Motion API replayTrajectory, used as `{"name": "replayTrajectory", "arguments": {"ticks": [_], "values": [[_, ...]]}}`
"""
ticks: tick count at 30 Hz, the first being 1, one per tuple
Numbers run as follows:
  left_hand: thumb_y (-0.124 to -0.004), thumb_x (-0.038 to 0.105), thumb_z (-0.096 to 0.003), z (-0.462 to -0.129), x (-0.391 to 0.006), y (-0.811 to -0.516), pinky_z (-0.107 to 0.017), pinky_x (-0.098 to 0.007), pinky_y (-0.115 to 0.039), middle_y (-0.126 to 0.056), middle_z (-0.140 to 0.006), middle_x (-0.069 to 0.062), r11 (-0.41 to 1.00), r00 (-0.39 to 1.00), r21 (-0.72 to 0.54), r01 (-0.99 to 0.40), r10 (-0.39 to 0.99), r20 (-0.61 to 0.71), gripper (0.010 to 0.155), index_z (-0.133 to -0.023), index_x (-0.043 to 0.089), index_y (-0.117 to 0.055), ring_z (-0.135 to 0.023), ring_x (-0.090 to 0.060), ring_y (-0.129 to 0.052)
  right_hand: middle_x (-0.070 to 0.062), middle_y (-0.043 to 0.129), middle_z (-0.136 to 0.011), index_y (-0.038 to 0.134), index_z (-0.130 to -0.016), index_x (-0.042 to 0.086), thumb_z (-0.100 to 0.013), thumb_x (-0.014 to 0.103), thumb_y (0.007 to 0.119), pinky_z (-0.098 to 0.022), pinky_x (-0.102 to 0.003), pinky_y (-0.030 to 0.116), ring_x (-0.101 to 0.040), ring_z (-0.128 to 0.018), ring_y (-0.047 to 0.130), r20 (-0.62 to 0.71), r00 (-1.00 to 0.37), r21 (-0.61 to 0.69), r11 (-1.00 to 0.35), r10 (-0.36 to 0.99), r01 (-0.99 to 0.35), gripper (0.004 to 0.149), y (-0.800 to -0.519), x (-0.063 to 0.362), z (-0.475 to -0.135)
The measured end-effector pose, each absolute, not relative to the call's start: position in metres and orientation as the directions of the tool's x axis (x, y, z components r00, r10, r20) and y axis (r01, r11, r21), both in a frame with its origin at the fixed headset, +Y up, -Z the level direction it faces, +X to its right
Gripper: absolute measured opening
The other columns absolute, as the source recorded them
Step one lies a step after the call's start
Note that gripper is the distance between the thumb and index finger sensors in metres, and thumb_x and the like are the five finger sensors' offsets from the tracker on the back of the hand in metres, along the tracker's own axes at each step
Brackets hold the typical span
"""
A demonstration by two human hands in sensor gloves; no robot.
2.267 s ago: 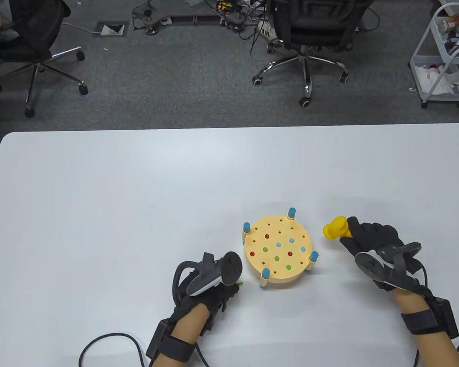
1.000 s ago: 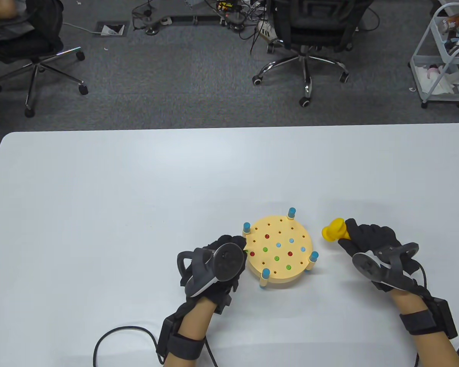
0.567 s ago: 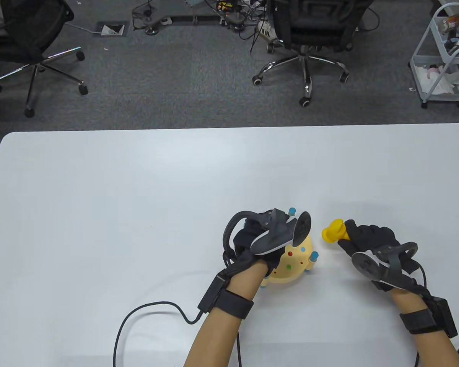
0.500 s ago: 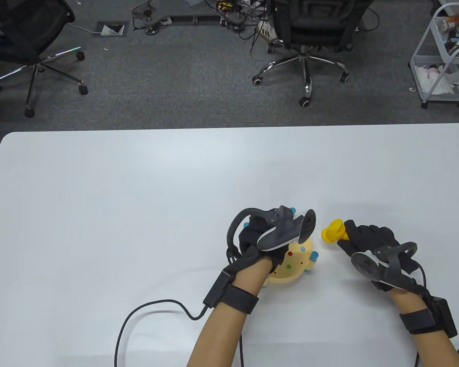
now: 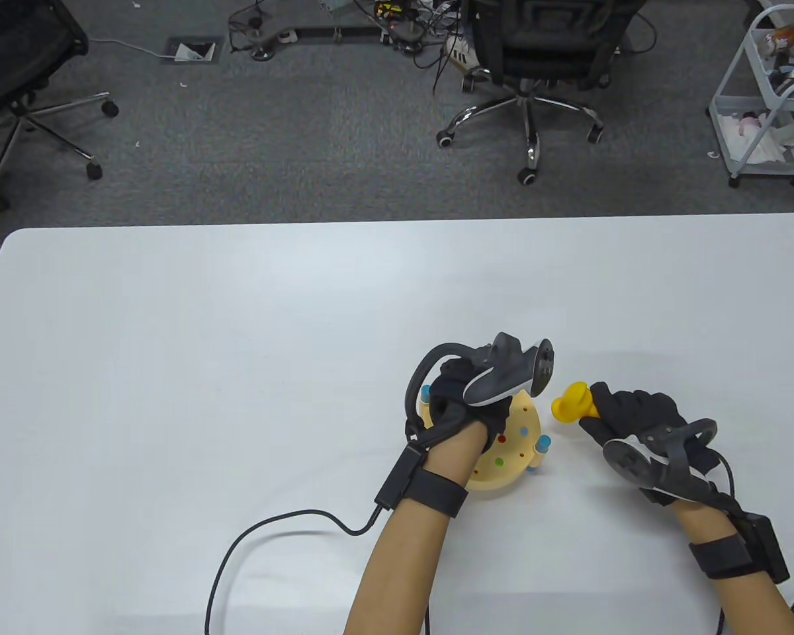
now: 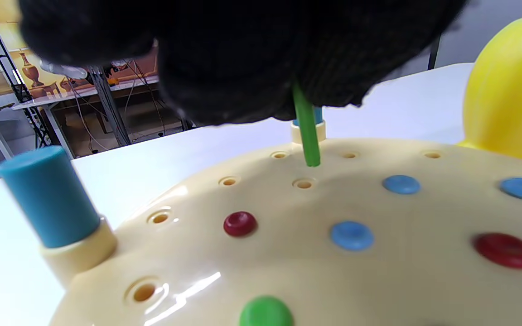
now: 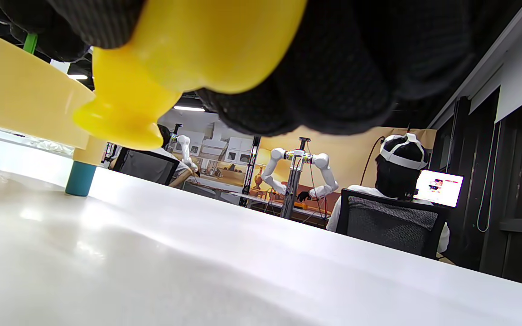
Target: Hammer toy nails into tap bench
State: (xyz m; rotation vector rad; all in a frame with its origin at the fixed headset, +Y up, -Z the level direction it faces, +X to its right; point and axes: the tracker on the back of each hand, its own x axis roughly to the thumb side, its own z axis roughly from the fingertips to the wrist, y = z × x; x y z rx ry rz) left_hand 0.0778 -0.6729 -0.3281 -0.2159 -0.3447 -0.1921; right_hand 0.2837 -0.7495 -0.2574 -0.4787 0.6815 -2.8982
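The round cream tap bench [image 5: 513,456] stands on the white table, with red, blue and green nails seated in it [image 6: 424,271]. My left hand [image 5: 466,400] hovers over the bench's far part and pinches a green nail [image 6: 305,129] upright, its tip just above the bench, near an empty hole [image 6: 304,184]. My right hand [image 5: 635,417] grips the handle of the yellow toy hammer [image 5: 571,402] just right of the bench, raised off the table [image 7: 161,59]. My left hand hides much of the bench in the table view.
Blue-capped posts [image 6: 50,199] rise at the bench's rim. A black cable [image 5: 271,529] from my left wrist lies on the table near the front edge. Office chairs and a white cart [image 5: 764,99] stand on the floor beyond the table.
My left hand moved from the table left of the bench up over the bench with the green nail. My right hand with the hammer drifted slightly left.
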Motion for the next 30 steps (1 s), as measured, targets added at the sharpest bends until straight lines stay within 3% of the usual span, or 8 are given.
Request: {"name": "replayTrajectory", "arguments": {"ticks": [30], "values": [[-0.087, 0.034, -0.0358, -0.3347, 0.0755, -0.6747, -0.025, -0.034, -0.085, -0.098, -0.062, -0.010, 0.955, 0.930, -0.212, 0.208, -0.126, 0.344, 0.042, -0.076, 0.025, -0.087, -0.030, -0.013, -0.100, -0.005, 0.097, -0.056, 0.079, -0.088, 0.017, -0.041, 0.055, 0.058, -0.043, -0.040, 0.083, -0.019, -0.038, 0.098, 0.278, -0.937, -0.447, -0.892, -0.210, 0.067, 0.065, -0.7504, 0.2803, -0.2568]]}}
